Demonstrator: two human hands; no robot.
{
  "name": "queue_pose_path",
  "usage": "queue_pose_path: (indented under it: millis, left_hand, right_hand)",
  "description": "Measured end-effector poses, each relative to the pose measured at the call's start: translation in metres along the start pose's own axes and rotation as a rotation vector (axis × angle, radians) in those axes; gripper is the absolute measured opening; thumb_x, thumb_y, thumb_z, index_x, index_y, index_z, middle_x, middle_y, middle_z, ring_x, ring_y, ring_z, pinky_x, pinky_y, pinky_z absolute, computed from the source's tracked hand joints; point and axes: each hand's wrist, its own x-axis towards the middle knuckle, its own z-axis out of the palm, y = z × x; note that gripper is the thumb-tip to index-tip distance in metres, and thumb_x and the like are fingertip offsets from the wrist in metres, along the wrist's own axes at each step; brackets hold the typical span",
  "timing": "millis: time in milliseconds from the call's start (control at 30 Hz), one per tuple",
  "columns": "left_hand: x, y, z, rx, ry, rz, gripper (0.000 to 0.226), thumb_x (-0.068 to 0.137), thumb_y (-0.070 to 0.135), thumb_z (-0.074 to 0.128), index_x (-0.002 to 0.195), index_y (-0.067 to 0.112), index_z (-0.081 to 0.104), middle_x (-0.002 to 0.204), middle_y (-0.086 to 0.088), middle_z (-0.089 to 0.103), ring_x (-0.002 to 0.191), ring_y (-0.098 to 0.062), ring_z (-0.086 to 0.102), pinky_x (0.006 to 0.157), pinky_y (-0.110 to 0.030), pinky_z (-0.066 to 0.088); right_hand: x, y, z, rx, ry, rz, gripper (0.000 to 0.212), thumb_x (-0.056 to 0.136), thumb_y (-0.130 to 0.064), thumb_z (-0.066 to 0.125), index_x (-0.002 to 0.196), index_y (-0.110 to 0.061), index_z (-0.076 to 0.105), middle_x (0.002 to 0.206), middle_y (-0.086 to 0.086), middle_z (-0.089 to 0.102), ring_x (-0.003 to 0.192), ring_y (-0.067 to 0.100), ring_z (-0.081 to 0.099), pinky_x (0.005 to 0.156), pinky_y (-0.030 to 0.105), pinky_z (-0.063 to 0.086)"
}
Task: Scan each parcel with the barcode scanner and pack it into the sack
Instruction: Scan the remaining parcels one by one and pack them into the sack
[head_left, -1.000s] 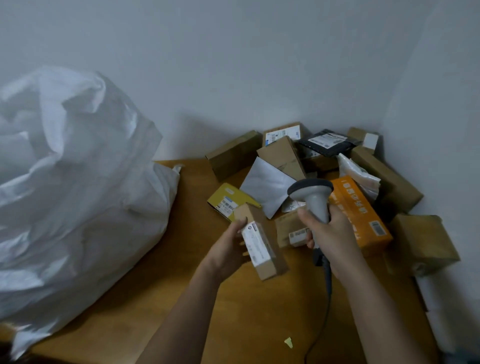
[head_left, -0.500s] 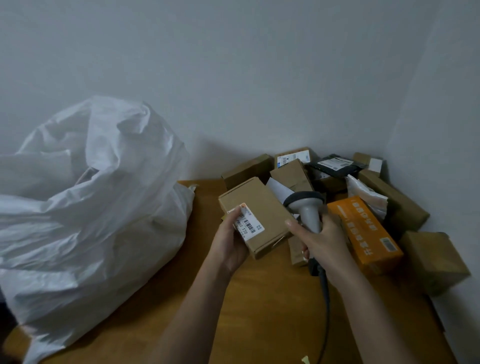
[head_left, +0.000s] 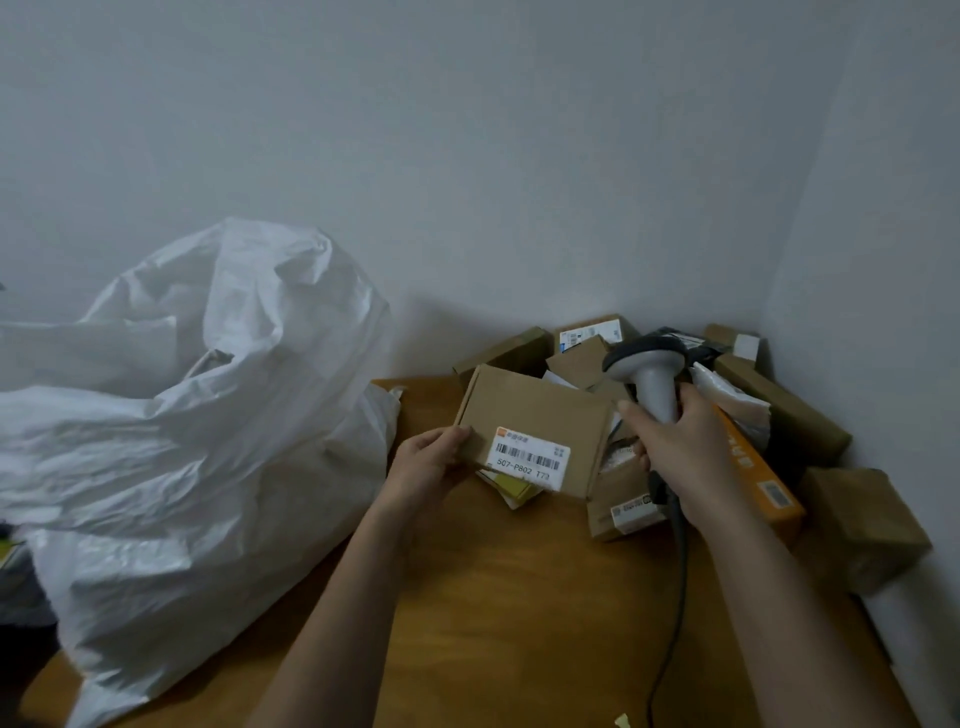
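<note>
Flat cardboard parcel (head_left: 535, 426), white barcode label up, held above wooden surface (head_left: 493, 597) in left hand (head_left: 426, 460) grip. Grey plastic scanner (head_left: 649, 374) clasped by right hand (head_left: 675, 447). Crumpled white woven sack (head_left: 182, 415) left.

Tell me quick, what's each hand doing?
Left hand: grips the brown parcel, label facing up.
Right hand: grips the barcode scanner by its handle.

Two bare forearms reach in from below, the left hand (head_left: 431, 462) and right hand (head_left: 680, 457) ungloved (no sleeves, rings or watch visible).
</note>
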Motion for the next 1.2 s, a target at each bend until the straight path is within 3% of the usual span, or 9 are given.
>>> queue_pose_path:
  millis: [67,200,467,567,767,867,1000,1100,1200]
  left_hand:
    - [0.003,-0.006,-0.001,-0.089,0.102,-0.024,0.021,0.093,0.02,0.063,0.101,0.001,0.066,0.099,-0.017,0.073,0.09,-0.024,0.073,0.069,-0.026,0.057]
    - [0.008,-0.015,-0.002,-0.242,0.311,-0.074,0.019,0.093,0.009,0.064,0.104,-0.005,0.059,0.107,-0.022,0.066,0.096,-0.031,0.069,0.07,-0.031,0.059]
    - [0.002,-0.015,0.006,-0.333,0.414,-0.08,0.043,0.094,0.01,0.062,0.131,-0.007,0.048,0.12,-0.024,0.06,0.105,-0.03,0.064,0.085,-0.034,0.056]
    - [-0.001,-0.013,0.011,-0.361,0.427,-0.071,0.046,0.094,0.011,0.062,0.134,-0.007,0.046,0.122,-0.024,0.059,0.105,-0.03,0.064,0.09,-0.035,0.055]
    - [-0.007,-0.01,0.02,-0.412,0.442,-0.06,0.045,0.095,0.013,0.06,0.133,-0.006,0.046,0.116,-0.021,0.06,0.093,-0.026,0.065,0.068,-0.029,0.056]
    - [-0.007,-0.011,0.022,-0.416,0.44,-0.057,0.045,0.095,0.013,0.06,0.134,-0.006,0.046,0.105,-0.018,0.06,0.093,-0.026,0.065,0.073,-0.03,0.056]
    - [-0.009,-0.006,0.025,-0.415,0.415,-0.015,0.047,0.094,0.013,0.061,0.134,-0.007,0.046,0.108,-0.019,0.061,0.093,-0.026,0.066,0.079,-0.031,0.056]
    - [-0.017,0.01,0.027,-0.422,0.397,0.086,0.044,0.09,0.015,0.066,0.128,-0.003,0.051,0.113,-0.019,0.063,0.096,-0.026,0.07,0.078,-0.031,0.06]
    - [-0.026,0.037,0.026,-0.432,0.389,0.259,0.036,0.09,0.019,0.066,0.12,0.002,0.056,0.119,-0.019,0.064,0.101,-0.025,0.07,0.088,-0.034,0.058]
  right_hand:
    - [-0.008,-0.01,-0.004,0.016,-0.018,-0.034,0.018,0.092,-0.044,0.06,0.093,-0.026,0.056,0.08,0.011,0.065,0.059,0.012,0.061,0.047,0.023,0.046]
    - [-0.027,-0.034,-0.017,0.057,-0.215,-0.032,0.03,0.098,-0.049,0.046,0.094,-0.024,0.061,0.064,0.005,0.063,0.049,0.008,0.058,0.051,0.026,0.047]
    - [-0.056,-0.073,-0.042,-0.016,-0.45,-0.148,0.035,0.103,-0.039,0.04,0.097,-0.014,0.063,0.056,0.002,0.058,0.054,0.015,0.056,0.055,0.031,0.045]
    - [-0.062,-0.085,-0.052,-0.021,-0.459,-0.174,0.034,0.103,-0.04,0.04,0.1,-0.015,0.063,0.055,0.001,0.057,0.053,0.016,0.055,0.053,0.028,0.044]
    - [-0.068,-0.097,-0.064,-0.012,-0.447,-0.208,0.033,0.102,-0.041,0.039,0.099,-0.017,0.061,0.052,0.0,0.056,0.05,0.013,0.053,0.053,0.028,0.042]
    - [-0.069,-0.098,-0.068,-0.007,-0.43,-0.213,0.032,0.102,-0.042,0.038,0.098,-0.018,0.06,0.052,0.0,0.056,0.047,0.009,0.052,0.051,0.025,0.041]
    - [-0.064,-0.098,-0.062,0.06,-0.416,-0.195,0.033,0.102,-0.043,0.039,0.099,-0.018,0.061,0.053,0.0,0.057,0.047,0.008,0.053,0.05,0.024,0.043]
    - [-0.06,-0.095,-0.053,0.166,-0.374,-0.145,0.032,0.101,-0.043,0.041,0.099,-0.018,0.061,0.054,0.001,0.058,0.048,0.01,0.054,0.051,0.027,0.044]
    - [-0.054,-0.092,-0.042,0.236,-0.308,-0.101,0.029,0.1,-0.046,0.042,0.096,-0.022,0.059,0.057,0.004,0.059,0.047,0.01,0.054,0.047,0.026,0.043]
